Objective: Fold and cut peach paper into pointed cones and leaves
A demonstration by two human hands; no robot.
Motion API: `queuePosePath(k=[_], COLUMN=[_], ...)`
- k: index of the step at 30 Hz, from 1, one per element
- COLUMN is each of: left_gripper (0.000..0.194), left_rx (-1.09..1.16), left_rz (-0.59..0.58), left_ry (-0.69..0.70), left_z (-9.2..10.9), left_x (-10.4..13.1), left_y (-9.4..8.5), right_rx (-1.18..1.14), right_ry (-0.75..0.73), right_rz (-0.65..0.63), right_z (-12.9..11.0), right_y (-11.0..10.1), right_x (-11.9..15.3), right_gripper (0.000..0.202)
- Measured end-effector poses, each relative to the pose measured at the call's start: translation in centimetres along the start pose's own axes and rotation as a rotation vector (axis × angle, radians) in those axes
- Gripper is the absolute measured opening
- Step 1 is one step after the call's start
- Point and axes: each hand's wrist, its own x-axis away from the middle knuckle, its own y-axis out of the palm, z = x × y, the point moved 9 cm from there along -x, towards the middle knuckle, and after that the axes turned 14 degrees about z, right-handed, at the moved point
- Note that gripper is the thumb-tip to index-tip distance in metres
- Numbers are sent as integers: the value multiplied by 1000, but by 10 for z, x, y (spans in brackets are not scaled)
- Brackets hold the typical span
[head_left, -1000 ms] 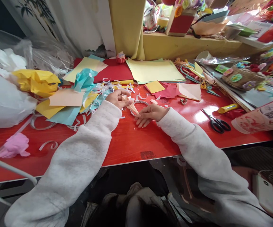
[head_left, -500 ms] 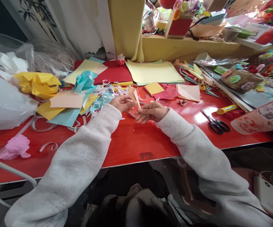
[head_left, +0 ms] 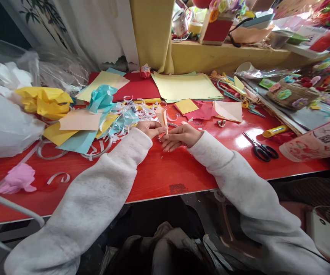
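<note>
A folded piece of peach paper (head_left: 161, 115) stands upright between my two hands, above the red table. My left hand (head_left: 152, 129) pinches its lower left side between thumb and fingers. From the right, my right hand (head_left: 181, 136) grips the paper's bottom end with thumb and forefinger, its other fingers stretched out below. Behind the hands lies a ring, partly hidden by them. Curled white paper strips (head_left: 130, 114) are heaped just left of the folded paper. A yellow square (head_left: 186, 107) rests on red paper beyond my right hand.
Black scissors (head_left: 262, 151), a yellow tube (head_left: 275, 131) and a patterned cup (head_left: 313, 141) are on the right. Coloured sheets (head_left: 80, 120), crumpled yellow paper (head_left: 46, 102) and a white plastic bag (head_left: 7, 122) lie left. The red table's front edge (head_left: 165, 197) is near my forearms.
My left hand has moved slightly right and down, and its fingers have closed on the folded peach paper. My right hand still grips the bottom end.
</note>
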Motion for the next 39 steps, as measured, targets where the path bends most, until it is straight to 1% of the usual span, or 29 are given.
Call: queuePosePath(k=[2, 4, 7, 11, 13, 15, 18, 21, 23, 26, 29, 31, 36, 39], left_gripper=[27, 27, 30, 33, 34, 35, 34, 34, 34, 33, 33, 34, 35, 33], left_rx=[38, 83, 94, 104, 117, 134, 163, 184, 219, 292, 316, 312, 297, 263], left_rz=[-54, -72, -14, 71, 92, 84, 69, 51, 34, 15, 13, 17, 23, 40], left_ry=[-2, -14, -65, -144, -159, -161, -150, -135, -152, -221, -286, -296, -231, -177], left_z=[2, 2, -2, -10, -12, -12, -11, -10, -11, -17, -23, -26, -22, -19], left_x=[2, 3, 1, -3, -4, -4, -4, -4, -4, -3, -3, -4, -7, -8], left_y=[6, 9, 5, -4, -6, -5, -3, -1, 0, 2, 2, 1, 1, 0], right_rx=[-5, 2, 26, 66, 66, 59, 26, -8, 6, 50, 94, 107, 20, -35], right_ry=[-3, -6, -1, 43, 39, 34, 34, 15, 12, 12, 13, 10, -44, -35], right_rz=[11, 14, -4, -93, -90, -81, -101, -102, -104, -110, -81, -46, 66, 60], right_z=[1, 2, 5, 11, 10, 9, 9, 8, 9, 11, 12, 12, 4, 4], right_y=[-1, -1, 0, 7, 7, 7, 10, 9, 7, 6, 5, 4, -4, -6], right_x=[-1, -3, -4, 0, 1, 1, 1, -1, -2, -3, -3, -4, -7, -7], right_gripper=[11, 10, 13, 20, 22, 24, 27, 25, 23, 23, 23, 23, 17, 16])
